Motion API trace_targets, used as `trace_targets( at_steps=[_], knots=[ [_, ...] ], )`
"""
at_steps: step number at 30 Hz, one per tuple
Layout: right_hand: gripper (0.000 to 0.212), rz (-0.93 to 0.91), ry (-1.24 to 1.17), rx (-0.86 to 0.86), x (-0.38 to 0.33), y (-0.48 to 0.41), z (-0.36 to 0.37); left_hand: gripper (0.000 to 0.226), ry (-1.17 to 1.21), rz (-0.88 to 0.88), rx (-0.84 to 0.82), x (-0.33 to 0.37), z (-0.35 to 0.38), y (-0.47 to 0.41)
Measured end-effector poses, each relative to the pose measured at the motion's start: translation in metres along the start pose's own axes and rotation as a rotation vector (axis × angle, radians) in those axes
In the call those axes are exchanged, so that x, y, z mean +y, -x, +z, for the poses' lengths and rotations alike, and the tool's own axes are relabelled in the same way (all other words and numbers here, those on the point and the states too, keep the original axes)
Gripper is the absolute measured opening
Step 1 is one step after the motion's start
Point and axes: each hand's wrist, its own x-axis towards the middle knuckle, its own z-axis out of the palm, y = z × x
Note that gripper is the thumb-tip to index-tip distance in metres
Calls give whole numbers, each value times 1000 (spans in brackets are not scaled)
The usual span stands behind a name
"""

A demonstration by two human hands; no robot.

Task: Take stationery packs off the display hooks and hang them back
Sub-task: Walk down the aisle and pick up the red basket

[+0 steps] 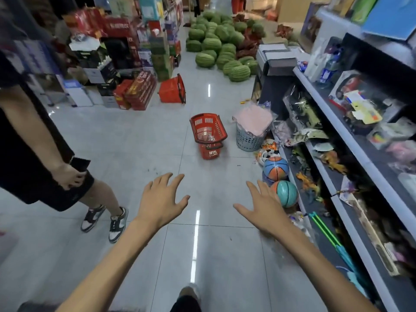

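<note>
Both my hands are stretched out in front of me over the grey tiled shop floor, palms down. My left hand (161, 200) has its fingers spread and holds nothing. My right hand (261, 204) is likewise spread and empty, close to a teal ball (287, 193) on the floor. No stationery packs or display hooks show in this view. A shelf unit (351, 140) with toys in bags and boxes runs along the right.
A red shopping basket (208, 134) stands on the floor ahead, another red basket (172, 90) lies tipped farther back. A grey bin (248, 138) with pink fabric and several balls line the shelf foot. A person (33, 154) stands at left. Watermelons (221, 48) and stacked boxes (135, 91) lie beyond.
</note>
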Motion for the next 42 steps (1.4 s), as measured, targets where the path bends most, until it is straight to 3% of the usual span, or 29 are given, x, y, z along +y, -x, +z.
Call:
trace_targets(
  at_steps=[19, 42],
  knots=[
    [87, 0, 64, -80, -63, -409, -45, 81, 49, -47, -46, -119, 24, -393],
    [90, 167, -73, -148, -103, -836, -52, 73, -79, 138, -164, -221, 33, -858]
  ],
)
